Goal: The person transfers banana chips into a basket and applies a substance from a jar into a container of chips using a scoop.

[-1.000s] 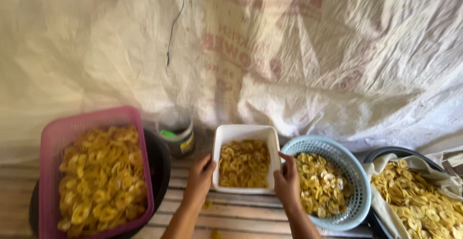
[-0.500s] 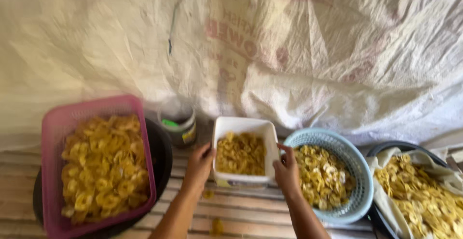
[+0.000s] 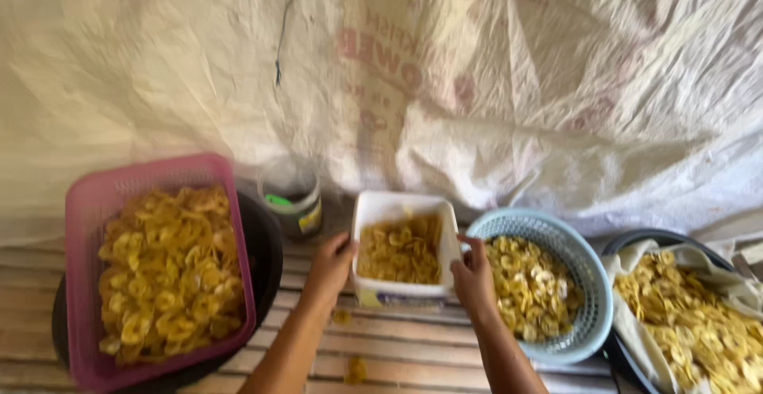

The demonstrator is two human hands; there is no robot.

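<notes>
white rectangular tub (image 3: 404,207) | apparently half-full of yellow chips | upright on slats

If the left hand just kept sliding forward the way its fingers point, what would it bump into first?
The left hand grips the white tub's left wall, fingers pointing up and away. Straight on, it would probably meet the small dark jar first, then the white sacking behind, though depth is hard to judge.
</notes>
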